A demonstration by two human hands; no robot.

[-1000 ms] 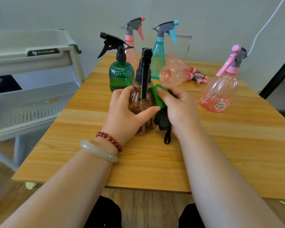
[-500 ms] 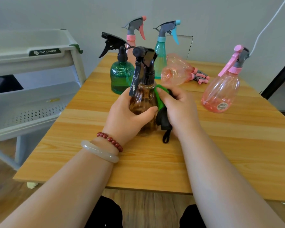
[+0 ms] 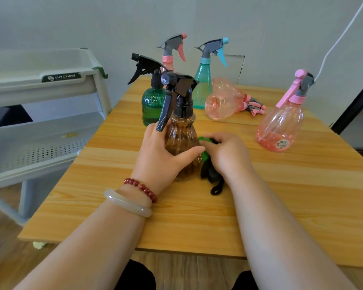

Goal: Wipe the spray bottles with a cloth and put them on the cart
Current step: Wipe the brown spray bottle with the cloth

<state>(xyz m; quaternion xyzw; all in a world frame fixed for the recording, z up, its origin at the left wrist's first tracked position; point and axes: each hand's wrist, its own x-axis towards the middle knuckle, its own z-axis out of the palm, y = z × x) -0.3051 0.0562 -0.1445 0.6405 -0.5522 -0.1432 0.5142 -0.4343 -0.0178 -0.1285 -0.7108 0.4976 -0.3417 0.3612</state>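
Sliding lower than a second ago, the right hand (image 3: 224, 155) is pinching the green cloth (image 3: 206, 164) against the side of the brown spray bottle (image 3: 181, 141), while the left hand (image 3: 161, 158) is curling round it, steadying it upright on the worktop (image 3: 281, 195) for wiping.

Left wrist: red bead bracelet (image 3: 140, 189), pale bangle (image 3: 127, 204); dark trousers (image 3: 134, 277).

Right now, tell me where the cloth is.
In the head view, the cloth is centre frame, gripped by the right hand against the right side of the brown bottle.
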